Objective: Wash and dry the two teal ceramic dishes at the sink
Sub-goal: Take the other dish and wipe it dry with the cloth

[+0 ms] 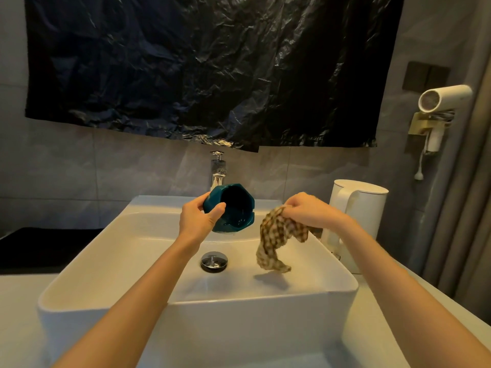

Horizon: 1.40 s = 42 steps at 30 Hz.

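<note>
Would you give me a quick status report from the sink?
Left hand grips teal dish, tilted over sink. Right hand pinches checkered cloth, apart from dish. Nothing between them.

Left hand (198,221) grips the teal dish (231,208), tipped on its side over the sink (111,264); right hand (308,211) pinches a checkered cloth (276,243) dangling beside it.

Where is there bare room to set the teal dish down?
Free: counter before the black mat, left of the sink; sink floor left of the drain. Crowded: right side, where the cloth hangs and the kettle stands.
</note>
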Motion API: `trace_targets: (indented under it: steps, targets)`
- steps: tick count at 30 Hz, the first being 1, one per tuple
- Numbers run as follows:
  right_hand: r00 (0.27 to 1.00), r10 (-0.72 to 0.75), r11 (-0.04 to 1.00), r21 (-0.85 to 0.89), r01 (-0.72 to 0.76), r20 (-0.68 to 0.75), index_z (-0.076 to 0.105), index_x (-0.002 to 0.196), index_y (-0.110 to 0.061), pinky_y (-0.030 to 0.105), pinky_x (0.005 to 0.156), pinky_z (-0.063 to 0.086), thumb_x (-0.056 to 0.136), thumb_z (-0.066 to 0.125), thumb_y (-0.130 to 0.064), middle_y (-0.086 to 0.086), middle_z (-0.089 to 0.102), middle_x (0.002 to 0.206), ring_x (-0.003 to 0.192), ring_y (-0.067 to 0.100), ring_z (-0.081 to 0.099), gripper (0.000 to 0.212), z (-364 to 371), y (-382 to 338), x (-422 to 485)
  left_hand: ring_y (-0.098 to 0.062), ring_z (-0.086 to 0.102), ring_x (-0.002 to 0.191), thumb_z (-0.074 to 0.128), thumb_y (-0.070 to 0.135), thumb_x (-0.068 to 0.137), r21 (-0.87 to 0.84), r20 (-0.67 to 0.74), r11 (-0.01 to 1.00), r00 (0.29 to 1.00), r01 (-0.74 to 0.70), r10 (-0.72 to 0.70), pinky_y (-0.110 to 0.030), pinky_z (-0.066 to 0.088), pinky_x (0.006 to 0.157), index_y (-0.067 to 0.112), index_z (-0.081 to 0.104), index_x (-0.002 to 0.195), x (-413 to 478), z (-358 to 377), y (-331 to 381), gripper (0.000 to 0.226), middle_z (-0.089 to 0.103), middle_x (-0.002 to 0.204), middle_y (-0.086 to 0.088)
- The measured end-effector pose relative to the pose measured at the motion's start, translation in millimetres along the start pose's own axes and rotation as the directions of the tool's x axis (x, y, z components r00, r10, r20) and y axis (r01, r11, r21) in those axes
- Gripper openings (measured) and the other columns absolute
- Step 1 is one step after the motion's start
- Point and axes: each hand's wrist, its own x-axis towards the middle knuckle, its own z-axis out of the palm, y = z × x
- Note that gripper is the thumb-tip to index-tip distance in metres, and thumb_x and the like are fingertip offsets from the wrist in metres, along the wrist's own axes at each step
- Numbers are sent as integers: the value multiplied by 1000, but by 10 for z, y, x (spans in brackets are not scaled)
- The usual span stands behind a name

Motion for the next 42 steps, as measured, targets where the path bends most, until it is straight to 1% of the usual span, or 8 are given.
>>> trace_targets:
  steps: [5, 10, 15, 22, 28, 34, 39, 42]
  targets:
    - [980, 163, 701, 712, -31, -118, 68, 99, -10, 30, 73, 53, 88, 62, -22, 2, 65, 89, 83, 15, 62, 17, -45, -135, -37, -22, 58, 100, 63, 17, 88, -62, 3, 998, 1000, 21, -21, -35, 57, 76, 16, 60, 122, 2, -13, 12, 35, 63, 99, 2]
    - [958, -265, 927, 246, 284, -107, 70, 92, -15, 30, 82, 49, 91, 59, -27, 2, 65, 99, 94, 15, 59, 17, 455, -337, -158, -20, 59, 98, 61, 15, 89, -96, 39, 995, 999, 11, -7, -28, 55, 72, 14, 59, 124, -18, 1, 54, 35, 62, 98, 2]
    - [831, -552, 749, -479, 457, -70, 51, 129, -22, 32, 108, 24, 90, 58, -34, -6, 48, 132, 120, 15, 36, 42, 715, -228, -139, -16, 56, 98, 63, 16, 88, -32, 15, 999, 999, -29, 30, -23, 51, 71, 15, 58, 125, -29, 5, 36, 38, 60, 102, 4]
    - [888, -444, 894, -132, 429, -119, 52, 125, -21, 33, 105, 19, 88, 63, -18, -2, 57, 114, 108, 14, 41, 39, 885, -450, -138, -13, 57, 92, 63, 16, 88, -3, 51, 999, 998, -43, 43, -22, 52, 70, 13, 59, 123, -54, 27, 38, 35, 60, 99, 4]
    - [776, -631, 591, -649, 479, -2, 60, 122, -22, 36, 116, 11, 92, 58, -22, -3, 60, 127, 125, 18, 45, 29, 780, -167, -27, -17, 59, 96, 64, 15, 87, 6, 100, 1000, 995, -26, 26, -26, 53, 76, 12, 61, 120, -56, 46, 13, 34, 62, 100, 3]
    - [880, -444, 896, -86, 435, -170, 52, 113, -13, 29, 86, 49, 95, 54, -17, 3, 58, 114, 100, 18, 54, 19, 1102, -496, -104, -14, 60, 89, 65, 16, 86, 16, 78, 1000, 997, -12, 10, -27, 54, 74, 18, 64, 111, -34, 33, -10, 26, 64, 91, 7]
    - [701, -713, 542, -610, 578, 30, 56, 118, -12, 28, 98, 41, 94, 56, -21, 5, 60, 120, 106, 19, 52, 26, 929, -129, 0, -20, 61, 94, 65, 17, 87, 24, 107, 1000, 994, 20, -22, -35, 56, 79, 14, 63, 115, -34, -11, -18, 29, 64, 96, 1]
    - [741, -663, 508, -663, 550, 106, 54, 123, -11, 30, 109, 34, 95, 53, -23, 5, 57, 127, 116, 20, 50, 30, 864, -117, 4, -20, 60, 95, 63, 18, 88, 40, 94, 999, 995, 29, -33, -33, 55, 79, 13, 61, 118, -40, 23, -12, 31, 62, 100, 1]
